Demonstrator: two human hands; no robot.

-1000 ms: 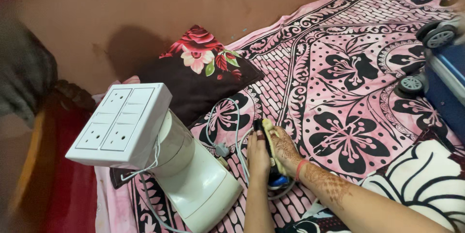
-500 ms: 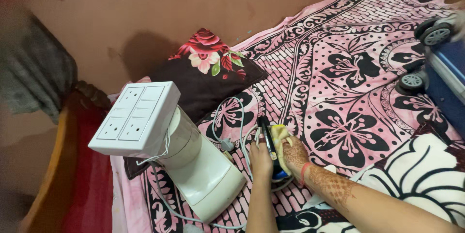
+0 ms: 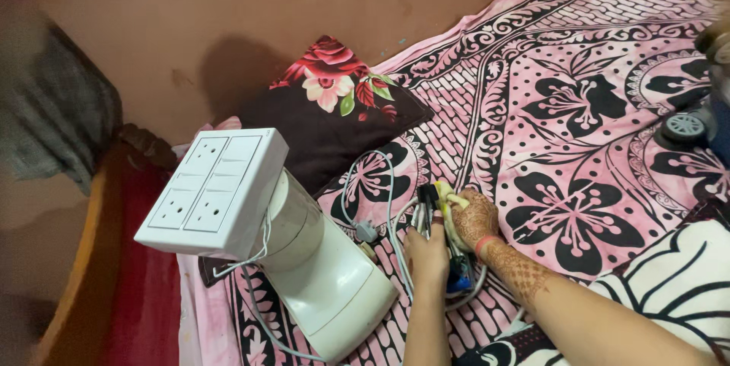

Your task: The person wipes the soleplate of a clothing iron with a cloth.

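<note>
Left hand [image 3: 427, 253] gripping a dark slim device [image 3: 428, 206] upright on the bed [image 3: 578, 107]; right hand [image 3: 473, 219] pressing a yellow cloth [image 3: 447, 202] against its side, fingers curled.

Pink/black floral bedsheet [image 3: 578, 107], dark rose-print pillow [image 3: 334, 119], white switchboard [image 3: 213, 191], yellow cloth [image 3: 449, 202].

The right hand [image 3: 473, 219], which a second ago lies flat along the dark blue-ended device [image 3: 441, 244], now sits curled at its upper end, the yellow cloth [image 3: 449, 202] bunched under the fingertips rather than spread beneath the palm. The left hand [image 3: 427, 253] now grips lower, with more of the device's black top showing above its fingers.
</note>
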